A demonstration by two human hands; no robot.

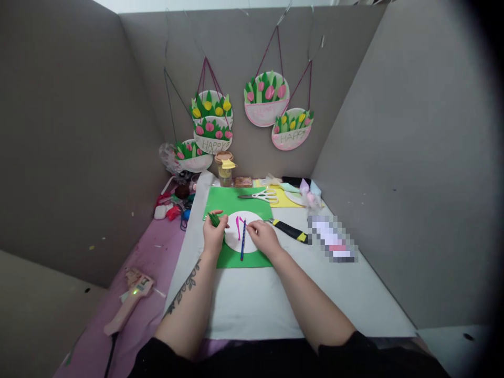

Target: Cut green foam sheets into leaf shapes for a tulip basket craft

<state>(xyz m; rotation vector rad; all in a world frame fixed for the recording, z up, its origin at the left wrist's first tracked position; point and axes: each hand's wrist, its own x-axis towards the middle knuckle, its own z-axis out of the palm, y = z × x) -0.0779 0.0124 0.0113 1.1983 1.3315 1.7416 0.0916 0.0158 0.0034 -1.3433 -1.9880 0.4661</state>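
My left hand point(213, 231) is closed around a small bundle of green paper strips point(214, 219) at the left edge of a white paper disc point(232, 243). The disc lies on green sheets point(226, 199) and bears magenta pieces or marks point(238, 228). A blue patterned pencil point(243, 241) lies across the disc, its tip pointing away from me. My right hand point(263, 234) is over the disc's right side, fingers pinched beside the pencil near a magenta bit; what they hold, if anything, is too small to make out.
White-handled scissors point(263, 196) lie behind the disc, and a black-and-yellow tool point(290, 231) is right of my hand. A pixelated object point(333, 239) lies farther right. A glue gun point(132, 302) rests at left. Paper flower baskets point(266, 100) hang on the back panel; a lidded cup point(225, 170) stands below.
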